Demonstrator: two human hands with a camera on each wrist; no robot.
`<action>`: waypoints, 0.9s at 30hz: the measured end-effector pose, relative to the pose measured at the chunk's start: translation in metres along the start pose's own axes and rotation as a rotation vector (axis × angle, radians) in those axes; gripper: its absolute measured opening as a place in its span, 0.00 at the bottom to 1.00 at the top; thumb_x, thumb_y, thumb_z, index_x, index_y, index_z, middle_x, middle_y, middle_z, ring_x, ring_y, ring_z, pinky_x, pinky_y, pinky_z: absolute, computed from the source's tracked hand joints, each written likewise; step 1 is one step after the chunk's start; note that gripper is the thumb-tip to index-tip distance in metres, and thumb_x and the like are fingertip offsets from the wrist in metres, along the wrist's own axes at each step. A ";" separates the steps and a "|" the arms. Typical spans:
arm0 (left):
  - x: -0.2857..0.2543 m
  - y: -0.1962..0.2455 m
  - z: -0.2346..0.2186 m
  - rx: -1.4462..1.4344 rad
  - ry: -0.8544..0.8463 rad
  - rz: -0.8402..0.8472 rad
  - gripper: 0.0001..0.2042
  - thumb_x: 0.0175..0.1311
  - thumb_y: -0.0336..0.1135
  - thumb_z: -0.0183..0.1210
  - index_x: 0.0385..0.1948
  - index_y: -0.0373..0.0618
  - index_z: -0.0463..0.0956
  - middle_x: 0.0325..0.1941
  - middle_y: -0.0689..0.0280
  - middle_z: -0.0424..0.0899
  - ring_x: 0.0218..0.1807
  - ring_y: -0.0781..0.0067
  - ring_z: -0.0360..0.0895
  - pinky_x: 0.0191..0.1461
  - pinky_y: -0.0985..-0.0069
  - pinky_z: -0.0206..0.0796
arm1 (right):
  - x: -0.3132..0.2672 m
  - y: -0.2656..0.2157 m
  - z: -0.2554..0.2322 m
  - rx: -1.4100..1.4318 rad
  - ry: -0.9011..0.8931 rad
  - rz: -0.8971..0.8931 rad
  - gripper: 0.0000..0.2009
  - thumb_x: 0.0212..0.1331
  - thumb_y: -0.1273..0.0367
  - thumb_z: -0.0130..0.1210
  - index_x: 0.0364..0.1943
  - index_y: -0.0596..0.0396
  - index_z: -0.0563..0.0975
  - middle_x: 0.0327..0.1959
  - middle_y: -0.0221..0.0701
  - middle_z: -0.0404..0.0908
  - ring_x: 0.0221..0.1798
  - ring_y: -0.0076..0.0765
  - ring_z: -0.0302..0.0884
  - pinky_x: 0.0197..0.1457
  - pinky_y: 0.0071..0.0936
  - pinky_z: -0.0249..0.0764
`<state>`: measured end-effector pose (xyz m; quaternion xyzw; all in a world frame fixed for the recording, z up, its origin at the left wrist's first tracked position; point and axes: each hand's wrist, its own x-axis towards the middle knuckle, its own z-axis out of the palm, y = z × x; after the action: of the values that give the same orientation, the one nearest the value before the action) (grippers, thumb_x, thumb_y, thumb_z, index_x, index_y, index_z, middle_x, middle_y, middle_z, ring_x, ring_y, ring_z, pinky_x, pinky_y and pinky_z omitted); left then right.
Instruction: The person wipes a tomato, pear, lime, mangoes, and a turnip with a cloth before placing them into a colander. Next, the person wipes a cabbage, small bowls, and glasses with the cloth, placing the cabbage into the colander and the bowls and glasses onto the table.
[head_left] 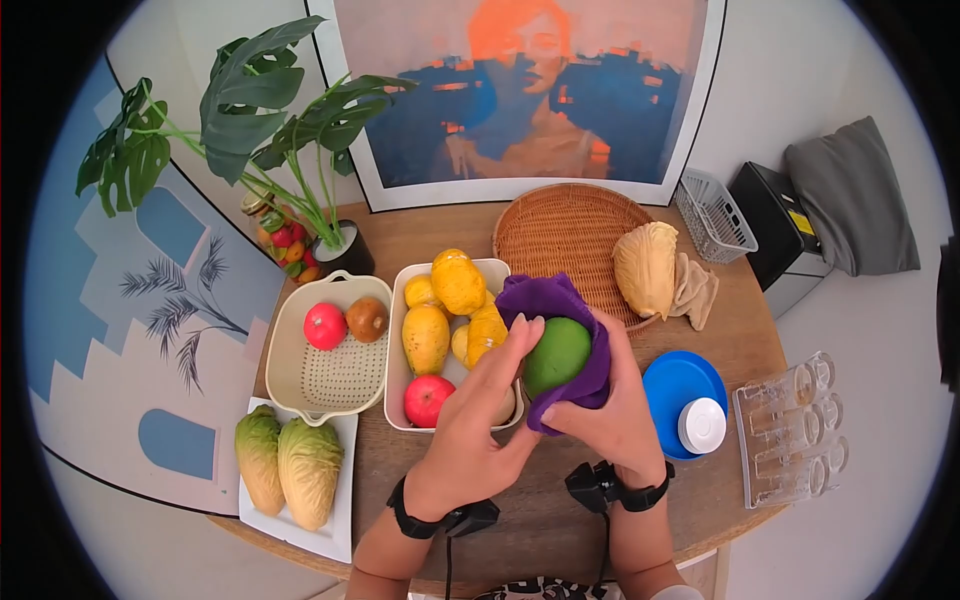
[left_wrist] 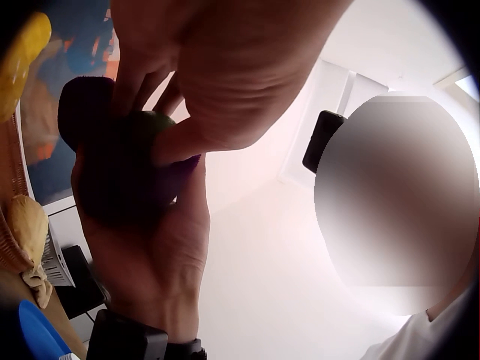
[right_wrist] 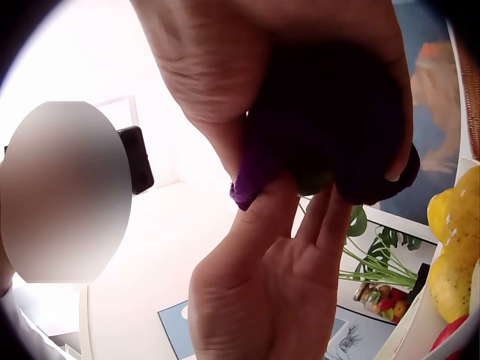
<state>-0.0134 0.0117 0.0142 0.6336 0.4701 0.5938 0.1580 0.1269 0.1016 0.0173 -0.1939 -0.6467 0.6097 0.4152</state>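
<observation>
A smooth green mango (head_left: 558, 356) sits wrapped in a purple cloth (head_left: 590, 380) above the table's front half. My right hand (head_left: 618, 405) cups the cloth from the right, thumb across the lower edge. From the left, my left hand (head_left: 478, 430) holds the mango, its fingers along the near left side and its thumb underneath. In the left wrist view, the dark cloth (left_wrist: 120, 187) lies in the right palm, with a sliver of green mango (left_wrist: 156, 120) showing between the left fingers and thumb. The right wrist view shows the cloth (right_wrist: 330, 120) covering most of the mango.
A white bin (head_left: 396, 390) of yellow fruit and a red one stands behind my left hand. Left of it are a cream colander (head_left: 330, 395) and a plate (head_left: 342, 500) with cabbages. A wicker tray (head_left: 550, 225), blue plate (head_left: 665, 380) and glasses rack (head_left: 750, 460) lie right.
</observation>
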 end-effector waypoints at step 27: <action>0.002 0.011 -0.013 0.019 -0.163 -0.084 0.39 0.46 0.29 0.73 0.65 0.40 0.67 0.66 0.54 0.67 0.67 0.58 0.67 0.69 0.65 0.58 | 0.001 0.013 -0.008 0.286 0.314 0.092 0.08 0.64 0.70 0.58 0.43 0.60 0.77 0.38 0.24 0.78 0.39 0.16 0.73 0.43 0.16 0.70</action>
<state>-0.0211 0.0030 0.0269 0.6613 0.4874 0.5284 0.2143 0.1288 0.1096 0.0043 -0.2547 -0.4713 0.6759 0.5060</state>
